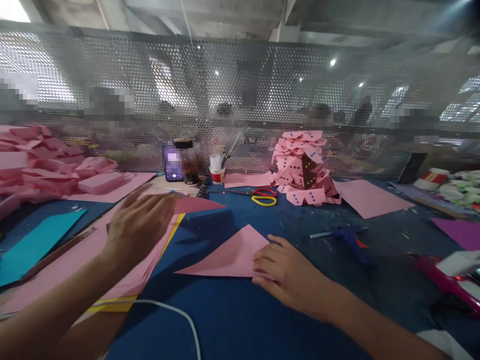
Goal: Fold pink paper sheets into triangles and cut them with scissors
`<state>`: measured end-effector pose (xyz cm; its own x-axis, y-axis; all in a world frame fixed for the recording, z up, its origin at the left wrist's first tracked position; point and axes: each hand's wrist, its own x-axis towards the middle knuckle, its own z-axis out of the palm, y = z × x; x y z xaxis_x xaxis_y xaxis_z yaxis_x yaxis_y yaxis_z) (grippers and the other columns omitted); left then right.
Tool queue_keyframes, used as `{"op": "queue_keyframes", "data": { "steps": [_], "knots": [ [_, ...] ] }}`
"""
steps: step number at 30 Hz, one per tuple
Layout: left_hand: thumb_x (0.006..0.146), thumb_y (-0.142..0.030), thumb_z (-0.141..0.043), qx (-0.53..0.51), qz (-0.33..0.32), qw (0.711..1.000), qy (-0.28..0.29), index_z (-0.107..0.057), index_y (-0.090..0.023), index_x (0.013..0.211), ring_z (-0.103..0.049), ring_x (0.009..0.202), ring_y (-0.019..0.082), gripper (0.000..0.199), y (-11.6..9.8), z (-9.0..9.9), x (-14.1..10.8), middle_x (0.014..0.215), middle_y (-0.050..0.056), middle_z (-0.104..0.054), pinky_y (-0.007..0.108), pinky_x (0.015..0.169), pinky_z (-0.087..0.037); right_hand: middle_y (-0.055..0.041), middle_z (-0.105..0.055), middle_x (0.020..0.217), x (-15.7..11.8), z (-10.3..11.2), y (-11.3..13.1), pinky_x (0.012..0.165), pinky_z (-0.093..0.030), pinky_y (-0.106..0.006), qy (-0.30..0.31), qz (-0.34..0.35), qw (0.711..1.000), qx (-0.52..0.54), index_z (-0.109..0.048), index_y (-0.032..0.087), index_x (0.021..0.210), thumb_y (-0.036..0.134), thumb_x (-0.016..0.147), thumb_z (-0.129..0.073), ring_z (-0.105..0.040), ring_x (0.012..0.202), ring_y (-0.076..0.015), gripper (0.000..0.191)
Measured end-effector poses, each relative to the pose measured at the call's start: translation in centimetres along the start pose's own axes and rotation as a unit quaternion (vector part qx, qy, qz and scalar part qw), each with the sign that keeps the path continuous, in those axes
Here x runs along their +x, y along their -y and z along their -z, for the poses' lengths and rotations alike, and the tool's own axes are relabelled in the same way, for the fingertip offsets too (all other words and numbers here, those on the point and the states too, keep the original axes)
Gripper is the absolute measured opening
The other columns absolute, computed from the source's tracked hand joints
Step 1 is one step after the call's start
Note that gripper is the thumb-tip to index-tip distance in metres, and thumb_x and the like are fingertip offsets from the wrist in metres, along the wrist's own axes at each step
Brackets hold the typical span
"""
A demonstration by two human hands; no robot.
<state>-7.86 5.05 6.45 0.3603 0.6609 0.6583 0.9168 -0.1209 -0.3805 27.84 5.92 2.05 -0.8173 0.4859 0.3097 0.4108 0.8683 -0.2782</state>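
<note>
Pink triangular paper (232, 257) lies flat on the blue worktop (210, 320), its right part under the right hand (287, 272), whose fingers are spread and lightly bent, presumably to steady it. The left hand (140, 227) is raised at a darker pink piece (198, 204), probably to move it clear; blur prevents telling whether its fingers grip. The triangle's exposed narrow corner points left, its apex away from the person; its long axis runs left to right.
</note>
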Motion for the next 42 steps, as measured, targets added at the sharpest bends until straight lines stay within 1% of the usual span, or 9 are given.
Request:
{"op": "queue_keyframes", "data": {
  "steps": [4,7,10,15,23,28,34,40,42],
  "knots": [
    [0.098,-0.021,-0.053,0.051,0.075,0.993,-0.070,-0.063,-0.022,0.127,-0.067,0.111,0.022,0.031,2.9,0.5,0.2,0.114,0.005,-0.075,0.044,0.113,-0.043,-0.0025,-0.073,0.106,0.0,0.0,0.0,0.118,-0.029,-0.045,0.003,-0.003,1.000,-0.001,-0.068,0.021,0.100,0.030,0.101,-0.058,-0.066,0.104,-0.0172,0.013],
    [0.097,-0.020,-0.053,0.065,0.098,0.989,-0.087,-0.065,-0.023,0.127,-0.066,0.114,0.022,0.033,4.1,0.0,0.0,0.118,0.005,-0.074,0.044,0.114,-0.041,-0.0029,-0.074,0.105,0.1,0.0,0.1,0.118,-0.030,-0.045,0.001,-0.001,1.000,-0.006,-0.069,0.021,0.101,0.030,0.101,-0.057,-0.066,0.104,-0.0177,0.015],
    [0.097,-0.021,-0.049,0.076,0.094,0.992,-0.040,-0.066,-0.022,0.124,-0.066,0.111,0.023,0.032,4.1,-0.3,-0.1,0.114,0.005,-0.075,0.043,0.112,-0.041,-0.0033,-0.074,0.105,0.0,0.0,0.1,0.118,-0.030,-0.045,-0.002,-0.002,1.000,-0.010,-0.069,0.021,0.101,0.029,0.101,-0.058,-0.066,0.105,-0.0179,0.014],
    [0.102,-0.022,-0.037,0.077,0.060,0.992,0.082,-0.067,-0.019,0.121,-0.068,0.105,0.025,0.035,2.4,-0.7,-0.4,0.114,0.007,-0.076,0.041,0.104,-0.044,-0.0030,-0.074,0.105,0.0,0.1,0.1,0.118,-0.031,-0.045,-0.003,-0.001,1.000,-0.011,-0.069,0.021,0.101,0.029,0.101,-0.058,-0.066,0.104,-0.0171,0.014],
    [0.103,-0.033,-0.040,-0.038,0.062,0.966,0.249,-0.069,-0.022,0.121,-0.073,0.098,0.029,0.035,-0.3,-1.5,-0.6,0.117,0.006,-0.077,0.041,0.084,-0.052,-0.0033,-0.074,0.106,0.0,-0.1,0.0,0.118,-0.030,-0.047,-0.004,-0.003,1.000,-0.004,-0.070,0.021,0.102,0.030,0.100,-0.058,-0.066,0.105,-0.0180,0.014],
    [0.101,-0.036,-0.044,-0.059,0.058,0.962,0.260,-0.069,-0.020,0.123,-0.071,0.107,0.030,0.037,-1.1,-2.5,-0.8,0.126,0.010,-0.073,0.042,0.090,-0.053,-0.0043,-0.074,0.106,0.0,0.0,0.1,0.117,-0.032,-0.046,0.001,-0.003,1.000,-0.008,-0.070,0.021,0.101,0.029,0.100,-0.059,-0.066,0.104,-0.0179,0.013],
    [0.100,-0.043,-0.044,-0.109,0.058,0.966,0.225,-0.074,-0.027,0.118,-0.058,0.130,0.035,0.039,-0.3,-5.4,-1.9,0.155,0.011,-0.049,0.050,0.101,-0.050,-0.0029,-0.074,0.107,0.1,0.1,0.1,0.118,-0.031,-0.045,0.003,-0.004,1.000,0.001,-0.070,0.021,0.101,0.029,0.099,-0.061,-0.066,0.106,-0.0173,0.012],
    [0.102,-0.046,-0.038,-0.128,0.065,0.958,0.248,-0.062,-0.024,0.137,-0.062,0.126,0.032,0.048,0.0,-7.0,-2.9,0.148,0.013,-0.057,0.047,0.104,-0.047,-0.0028,-0.074,0.108,0.1,-0.1,0.0,0.118,-0.030,-0.045,0.003,-0.006,1.000,0.007,-0.070,0.022,0.101,0.028,0.099,-0.060,-0.065,0.107,-0.0178,0.012],
    [0.104,-0.043,-0.036,-0.123,0.051,0.959,0.249,-0.063,-0.023,0.135,-0.065,0.123,0.030,0.047,0.2,-7.0,-3.0,0.143,0.013,-0.062,0.045,0.102,-0.048,-0.0023,-0.074,0.109,0.0,-0.1,0.1,0.119,-0.029,-0.045,0.004,-0.007,1.000,0.007,-0.069,0.022,0.102,0.028,0.099,-0.061,-0.065,0.107,-0.0175,0.011]
  ]
}}
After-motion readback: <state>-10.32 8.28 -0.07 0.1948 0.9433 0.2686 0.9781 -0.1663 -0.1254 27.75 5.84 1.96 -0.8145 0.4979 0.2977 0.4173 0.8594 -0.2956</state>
